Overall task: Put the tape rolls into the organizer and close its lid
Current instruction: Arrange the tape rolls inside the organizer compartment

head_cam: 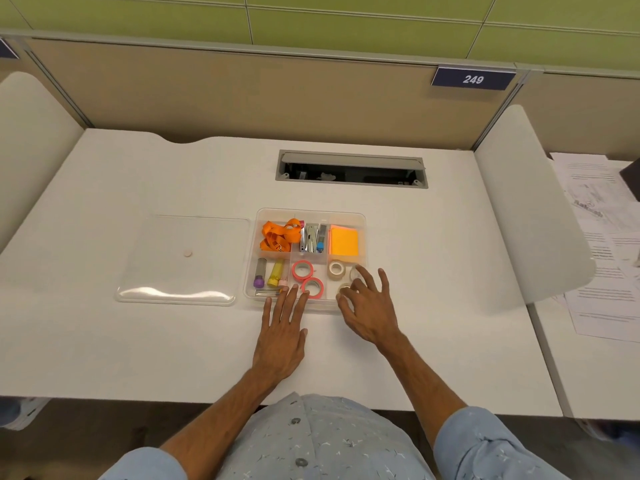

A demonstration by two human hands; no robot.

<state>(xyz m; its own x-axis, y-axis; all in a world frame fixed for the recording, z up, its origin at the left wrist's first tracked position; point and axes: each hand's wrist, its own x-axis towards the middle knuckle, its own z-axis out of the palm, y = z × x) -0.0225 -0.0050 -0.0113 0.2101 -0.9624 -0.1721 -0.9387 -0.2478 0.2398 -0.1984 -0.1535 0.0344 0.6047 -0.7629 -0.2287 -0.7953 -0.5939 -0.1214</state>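
Note:
A clear plastic organizer sits open at the middle of the white desk. Its front middle compartment holds two pink tape rolls. The front right compartment holds a beige tape roll and a clear roll partly hidden by my fingers. My right hand reaches into that compartment, thumb and forefinger closed on a small pale tape roll. My left hand lies flat on the desk, fingers apart, fingertips at the organizer's front edge. The clear lid lies flat to the left of the organizer.
The back compartments hold an orange lanyard, a stapler and orange sticky notes; front left holds small tubes. A cable slot opens behind the organizer. Papers lie on the neighbouring desk at right.

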